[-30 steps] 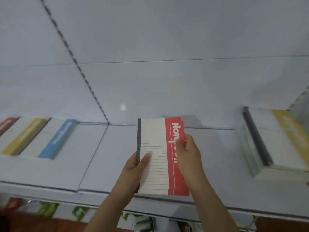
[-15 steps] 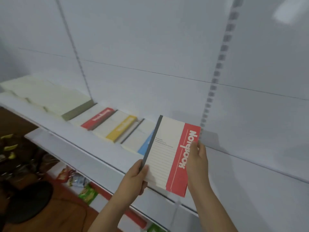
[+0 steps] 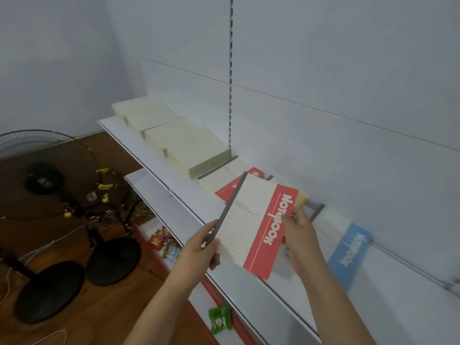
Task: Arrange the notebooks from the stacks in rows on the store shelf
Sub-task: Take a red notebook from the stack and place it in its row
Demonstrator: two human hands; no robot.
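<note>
Left hand [image 3: 199, 247], right hand [image 3: 300, 235] grip red notebook [image 3: 254, 227] above shelf [image 3: 189, 202].

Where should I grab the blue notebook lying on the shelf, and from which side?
Take the blue notebook by its near short edge, coming from the shelf front. It lies flat with its far end toward the back wall, so only the front edge looks open to fingers.

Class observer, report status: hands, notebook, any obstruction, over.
Left hand and right hand grip the red-striped notebook, held above the shelf. Red, yellow and blue notebooks already lie there. Nothing blocking.
</note>
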